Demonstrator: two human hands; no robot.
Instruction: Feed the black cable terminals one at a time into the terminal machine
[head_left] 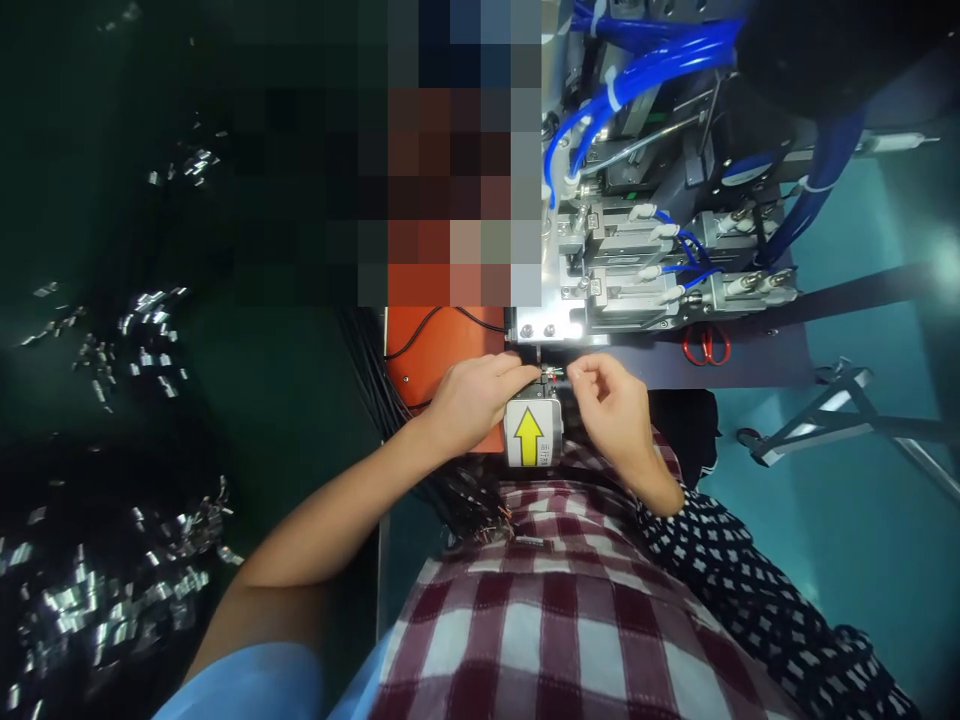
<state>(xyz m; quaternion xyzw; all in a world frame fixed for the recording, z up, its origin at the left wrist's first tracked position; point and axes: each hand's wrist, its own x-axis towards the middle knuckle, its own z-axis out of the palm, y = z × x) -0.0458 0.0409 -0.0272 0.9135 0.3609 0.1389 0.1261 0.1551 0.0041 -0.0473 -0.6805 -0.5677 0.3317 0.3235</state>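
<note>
Thin wires stick out just beyond the arrow-marked cover, between the nearly flat left hand and the narrowly curled right hand, though whether either holds them I cannot tell.

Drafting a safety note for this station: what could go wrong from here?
Pinched fingers: the left hand and right hand are close to the small mechanism above the yellow arrow; if it moved, fingertips might get caught.
Snagging: the black cable bundle runs close by the left forearm and could be tugged.
</note>
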